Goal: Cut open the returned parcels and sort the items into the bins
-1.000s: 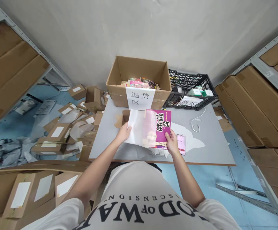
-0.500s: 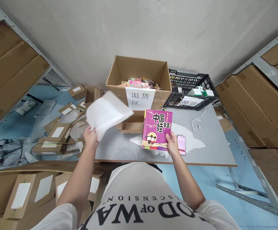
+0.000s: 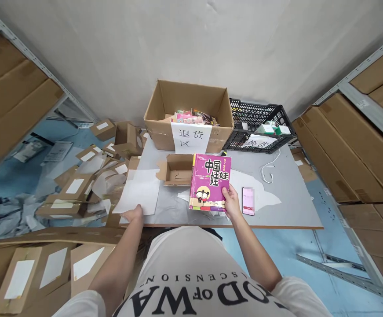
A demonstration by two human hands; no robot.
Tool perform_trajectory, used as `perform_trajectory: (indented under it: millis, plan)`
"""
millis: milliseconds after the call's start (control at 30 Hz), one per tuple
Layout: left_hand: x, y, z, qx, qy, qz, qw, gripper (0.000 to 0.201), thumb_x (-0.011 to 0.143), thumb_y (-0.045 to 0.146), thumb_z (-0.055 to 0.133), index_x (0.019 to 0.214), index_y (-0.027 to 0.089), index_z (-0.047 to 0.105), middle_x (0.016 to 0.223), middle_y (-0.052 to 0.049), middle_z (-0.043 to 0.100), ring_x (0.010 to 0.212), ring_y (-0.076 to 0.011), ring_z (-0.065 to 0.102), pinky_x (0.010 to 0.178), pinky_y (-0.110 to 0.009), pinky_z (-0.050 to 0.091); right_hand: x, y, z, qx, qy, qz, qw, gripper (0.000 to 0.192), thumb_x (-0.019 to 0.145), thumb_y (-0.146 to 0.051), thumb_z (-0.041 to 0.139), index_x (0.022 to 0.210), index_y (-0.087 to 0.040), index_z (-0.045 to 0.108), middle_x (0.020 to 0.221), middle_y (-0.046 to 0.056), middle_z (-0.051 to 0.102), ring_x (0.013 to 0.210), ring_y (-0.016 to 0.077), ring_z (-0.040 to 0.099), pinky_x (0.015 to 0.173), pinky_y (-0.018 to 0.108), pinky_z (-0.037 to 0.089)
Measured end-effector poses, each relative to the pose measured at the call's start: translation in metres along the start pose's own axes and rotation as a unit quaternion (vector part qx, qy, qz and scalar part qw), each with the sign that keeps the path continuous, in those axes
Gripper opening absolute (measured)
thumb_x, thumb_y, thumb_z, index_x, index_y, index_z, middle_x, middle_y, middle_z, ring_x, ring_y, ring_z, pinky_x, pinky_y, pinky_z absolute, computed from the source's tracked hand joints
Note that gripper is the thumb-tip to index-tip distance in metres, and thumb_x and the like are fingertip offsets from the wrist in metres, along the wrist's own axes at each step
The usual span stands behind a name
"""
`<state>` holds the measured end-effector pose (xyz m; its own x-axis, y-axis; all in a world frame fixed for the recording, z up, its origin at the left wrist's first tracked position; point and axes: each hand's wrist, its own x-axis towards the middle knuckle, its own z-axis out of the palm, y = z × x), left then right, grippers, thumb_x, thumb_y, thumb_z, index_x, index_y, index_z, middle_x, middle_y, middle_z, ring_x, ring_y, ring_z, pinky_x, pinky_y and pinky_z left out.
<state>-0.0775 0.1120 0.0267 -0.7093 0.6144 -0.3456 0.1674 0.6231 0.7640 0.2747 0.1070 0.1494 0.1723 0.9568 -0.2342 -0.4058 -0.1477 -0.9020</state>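
Observation:
My right hand (image 3: 232,202) grips the lower right edge of a purple children's book (image 3: 209,181), thumb on its cover, which shows two cartoon figures and large black Chinese characters. The book is held up over the table, facing me. At the table's left end, my left hand (image 3: 133,214) pinches the near edge of a thin white packing sheet (image 3: 141,190), which lies nearly flat and hangs partly past the table's edge. A small open cardboard box (image 3: 177,171) stands between the sheet and the book. Right of the book lies a phone (image 3: 248,201) with a pink screen.
A large labelled cardboard box (image 3: 190,103) with books inside stands at the table's back, beside a black plastic crate (image 3: 257,115) holding small boxes. A white cable (image 3: 268,169) lies at right. Opened cartons (image 3: 75,187) crowd the left floor; loaded shelves flank both sides.
My left hand has brought the white sheet down from the air onto the table's left end. The book has shifted slightly left in view, still in my right hand.

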Motion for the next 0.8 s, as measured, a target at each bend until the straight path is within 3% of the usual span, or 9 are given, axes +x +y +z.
perform_trajectory:
  millis: [67,133,200,233,267,333,467,633,800]
  plan:
    - [-0.022,0.022,0.001,-0.009,0.049,0.009,0.999,0.088,0.075,0.030,0.059,0.140,0.003,0.006,0.146,-0.029,0.015,0.139,-0.0362,0.012,0.112,-0.050,0.014,-0.002,-0.002,0.003,-0.005,-0.004,-0.005,1.000,0.045,0.072,-0.045,0.070,0.108,-0.022,0.057,0.108,0.006,0.068,0.088,0.0229,0.067,0.073,0.037,0.056]
    - [-0.056,0.052,0.002,-0.073,0.002,0.166,0.983,0.085,0.076,0.034,0.061,0.142,0.008,0.013,0.151,-0.022,0.013,0.141,-0.0306,0.009,0.115,-0.045,0.011,-0.005,-0.005,0.006,-0.010,-0.007,-0.011,1.000,0.044,0.073,-0.044,0.069,0.109,-0.022,0.057,0.109,0.006,0.068,0.090,0.0229,0.066,0.075,0.037,0.055]
    - [-0.095,0.085,0.006,-0.154,-0.171,0.245,0.942,0.075,0.079,0.038,0.061,0.141,0.017,0.024,0.149,-0.016,0.024,0.139,-0.0270,0.022,0.113,-0.042,0.021,-0.007,-0.008,0.010,-0.014,-0.009,-0.021,1.000,0.044,0.073,-0.044,0.069,0.109,-0.022,0.057,0.110,0.006,0.067,0.092,0.0230,0.066,0.077,0.037,0.055]
    - [-0.113,0.101,0.009,-0.188,-0.290,0.233,0.909,0.075,0.078,0.039,0.062,0.141,0.020,0.026,0.148,-0.016,0.029,0.135,-0.0272,0.032,0.109,-0.042,0.029,-0.008,-0.009,0.012,-0.015,-0.010,-0.025,1.000,0.043,0.074,-0.044,0.069,0.109,-0.022,0.057,0.109,0.006,0.067,0.092,0.0230,0.066,0.077,0.038,0.055]
    - [-0.128,0.115,0.013,-0.222,-0.364,0.197,0.883,0.079,0.076,0.040,0.065,0.141,0.022,0.026,0.145,-0.017,0.034,0.128,-0.0283,0.043,0.103,-0.044,0.038,-0.009,-0.010,0.014,-0.017,-0.011,-0.027,0.999,0.042,0.074,-0.044,0.068,0.108,-0.022,0.057,0.108,0.006,0.067,0.091,0.0229,0.066,0.077,0.038,0.055]
    - [-0.148,0.136,0.021,-0.257,-0.441,0.117,0.852,0.075,0.073,0.042,0.068,0.137,0.021,0.035,0.133,-0.017,0.050,0.111,-0.0290,0.058,0.090,-0.044,0.048,-0.010,-0.012,0.018,-0.022,-0.015,-0.030,0.999,0.041,0.074,-0.045,0.068,0.106,-0.023,0.057,0.106,0.006,0.068,0.088,0.0226,0.066,0.075,0.038,0.055]
    - [-0.155,0.149,0.031,-0.306,-0.462,0.075,0.829,0.051,0.074,0.043,0.067,0.116,0.017,0.055,0.110,-0.012,0.066,0.096,-0.0261,0.064,0.080,-0.039,0.054,-0.013,-0.017,0.023,-0.029,-0.020,-0.039,0.999,0.040,0.074,-0.047,0.067,0.104,-0.023,0.057,0.105,0.006,0.068,0.090,0.0234,0.066,0.077,0.039,0.055]
    - [-0.153,0.142,0.038,-0.355,-0.435,0.027,0.827,0.044,0.072,0.041,0.069,0.109,0.018,0.058,0.099,-0.007,0.070,0.087,-0.0222,0.066,0.073,-0.033,0.055,-0.018,-0.024,0.023,-0.014,-0.056,-0.027,0.998,0.050,0.068,-0.053,0.070,0.108,-0.026,0.055,0.107,0.005,0.067,0.093,0.0252,0.065,0.081,0.042,0.053]
    - [-0.161,0.135,0.051,-0.374,-0.465,-0.030,0.802,0.038,0.069,0.047,0.070,0.091,0.018,0.062,0.080,-0.003,0.070,0.070,-0.0171,0.066,0.062,-0.027,0.054,-0.015,-0.017,0.032,-0.003,-0.127,-0.047,0.991,0.061,0.072,-0.073,0.051,0.110,-0.026,0.060,0.121,0.008,0.060,0.115,0.0283,0.054,0.095,0.046,0.045]
